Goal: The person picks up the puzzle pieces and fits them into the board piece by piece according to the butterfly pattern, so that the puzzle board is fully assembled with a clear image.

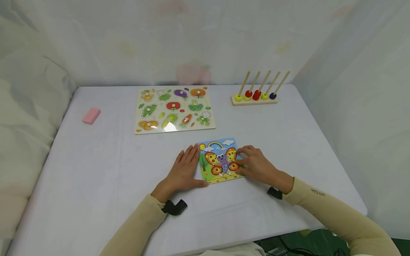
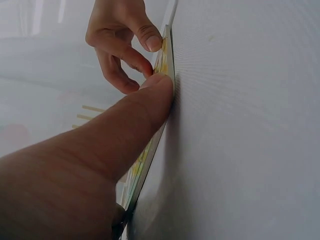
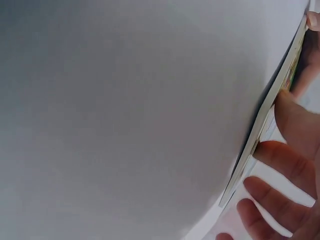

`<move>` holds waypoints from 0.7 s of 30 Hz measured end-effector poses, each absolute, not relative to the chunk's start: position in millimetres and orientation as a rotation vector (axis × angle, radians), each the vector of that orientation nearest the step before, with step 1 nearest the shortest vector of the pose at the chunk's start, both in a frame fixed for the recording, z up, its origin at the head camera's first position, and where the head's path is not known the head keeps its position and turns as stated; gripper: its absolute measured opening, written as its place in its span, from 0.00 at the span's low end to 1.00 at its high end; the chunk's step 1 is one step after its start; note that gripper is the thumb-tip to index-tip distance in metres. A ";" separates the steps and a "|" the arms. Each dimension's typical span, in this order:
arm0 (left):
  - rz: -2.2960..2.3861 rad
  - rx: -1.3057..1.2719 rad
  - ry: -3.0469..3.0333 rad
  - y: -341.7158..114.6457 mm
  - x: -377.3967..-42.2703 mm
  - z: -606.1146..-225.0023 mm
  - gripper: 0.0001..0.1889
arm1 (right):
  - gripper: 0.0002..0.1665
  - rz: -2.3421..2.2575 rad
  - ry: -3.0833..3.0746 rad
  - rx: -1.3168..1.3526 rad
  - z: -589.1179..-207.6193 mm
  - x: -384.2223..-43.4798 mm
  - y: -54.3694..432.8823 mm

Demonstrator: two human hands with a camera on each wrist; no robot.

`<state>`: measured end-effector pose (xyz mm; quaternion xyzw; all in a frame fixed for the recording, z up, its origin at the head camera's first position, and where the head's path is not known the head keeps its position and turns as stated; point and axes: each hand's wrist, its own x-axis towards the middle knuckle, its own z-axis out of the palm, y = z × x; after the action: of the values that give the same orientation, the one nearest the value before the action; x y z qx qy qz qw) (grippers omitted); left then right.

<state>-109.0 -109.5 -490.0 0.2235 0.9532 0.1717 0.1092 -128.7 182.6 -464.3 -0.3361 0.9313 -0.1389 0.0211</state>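
A square butterfly puzzle board (image 1: 216, 149) lies on the table between the two hands. Along its left edge rests my left hand (image 1: 184, 170), fingers extended and thumb at the near left corner. My right hand (image 1: 256, 165) touches the board's right side, over the butterfly's right wings, with thumb and fingertips apart. In the left wrist view, the left thumb (image 2: 155, 92) lies against the board's near edge. The right wrist view shows the right thumb (image 3: 287, 102) and a finger on the board, other fingers spread. Whether a loose piece sits under the right fingertips is hidden.
Beyond the butterfly board lies a larger vegetable puzzle board (image 1: 161, 115). At the back right stands a wooden bead counter (image 1: 254, 102) with upright pegs. A pink block (image 1: 91, 116) lies far left on the white-covered table (image 1: 96, 185).
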 end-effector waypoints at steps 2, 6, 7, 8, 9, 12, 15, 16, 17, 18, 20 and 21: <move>0.505 0.657 2.804 -109.4 -109.2 -490.0 0.65 | 0.21 -0.371 2.894 -1.086 -463.0 -128.9 182.5; 0.501 0.659 2.808 -109.6 -109.1 -490.4 0.65 | 0.20 -0.255 2.903 -1.163 -461.3 -129.2 182.1; 0.502 0.661 2.810 -109.5 -109.1 -490.5 0.65 | 0.20 -0.239 2.903 -1.172 -461.0 -129.3 182.0; 0.503 0.662 2.811 -109.4 -109.1 -490.7 0.65 | 0.20 -0.225 2.902 -1.176 -460.9 -129.5 182.1; 0.506 0.661 2.812 -109.2 -109.2 -490.8 0.65 | 0.20 -0.215 2.902 -1.179 -460.7 -129.7 182.2; 0.512 0.654 2.814 -109.2 -109.5 -491.0 0.65 | 0.20 -0.192 2.904 -1.181 -460.8 -130.1 181.8; 0.524 0.655 2.810 -109.6 -109.8 -491.7 0.65 | 0.18 -0.130 2.941 -1.196 -461.4 -129.1 180.5; 0.523 0.658 2.809 -109.7 -109.8 -492.2 0.65 | 0.17 -0.109 2.957 -1.203 -461.6 -128.3 179.7; 0.524 0.658 2.807 -109.8 -109.8 -492.6 0.65 | 0.15 -0.082 2.973 -1.214 -461.7 -127.4 178.8; 0.523 0.659 2.806 -109.9 -109.8 -493.0 0.65 | 0.14 -0.058 2.989 -1.221 -462.0 -126.4 177.7; 0.523 0.658 2.805 -109.9 -109.5 -493.9 0.65 | 0.12 -0.024 3.010 -1.230 -462.2 -124.3 175.6; 0.518 0.653 2.804 -110.0 -109.3 -494.2 0.65 | 0.11 -0.011 3.012 -1.232 -462.2 -123.3 174.2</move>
<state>-109.3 -110.0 -494.2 0.2221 0.9529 0.1761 0.1078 -123.3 174.2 -462.2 -0.3781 0.9240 -0.0033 -0.0562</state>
